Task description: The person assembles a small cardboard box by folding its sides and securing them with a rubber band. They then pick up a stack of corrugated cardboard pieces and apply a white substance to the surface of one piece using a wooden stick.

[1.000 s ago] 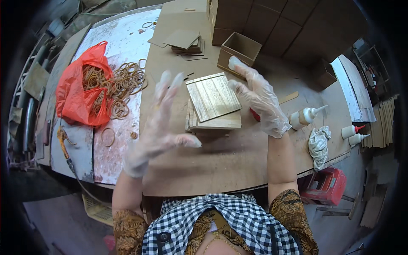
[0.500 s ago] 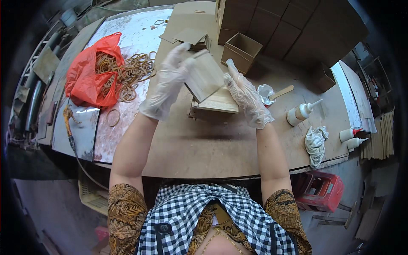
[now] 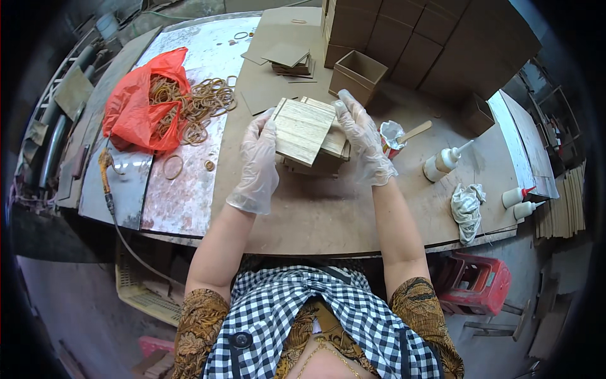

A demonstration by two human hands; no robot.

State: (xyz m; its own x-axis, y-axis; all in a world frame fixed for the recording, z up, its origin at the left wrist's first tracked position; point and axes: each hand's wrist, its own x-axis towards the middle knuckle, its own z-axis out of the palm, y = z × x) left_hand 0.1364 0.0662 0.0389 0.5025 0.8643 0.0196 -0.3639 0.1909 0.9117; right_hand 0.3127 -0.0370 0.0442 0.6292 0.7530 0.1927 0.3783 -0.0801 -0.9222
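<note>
Head view: both gloved hands hold a slatted wooden panel (image 3: 304,129) tilted above a stack of wooden box parts (image 3: 325,158) near the middle of the workbench (image 3: 315,215). The left hand (image 3: 259,158) clamps the panel's left edge; the right hand (image 3: 363,136) presses its right edge. The step in hand appears to be fitting the panel to the stack; the next move likely calls for squaring its edges before lowering it.

An open cardboard box (image 3: 357,74) stands just behind the stack. A glue cup with stick (image 3: 394,136) sits just beside the right hand and could be knocked. Rubber bands (image 3: 196,104) spill from a red bag (image 3: 136,107) toward the left edge. A glue bottle (image 3: 444,161) and rag (image 3: 467,208) lie near the right edge.
</note>
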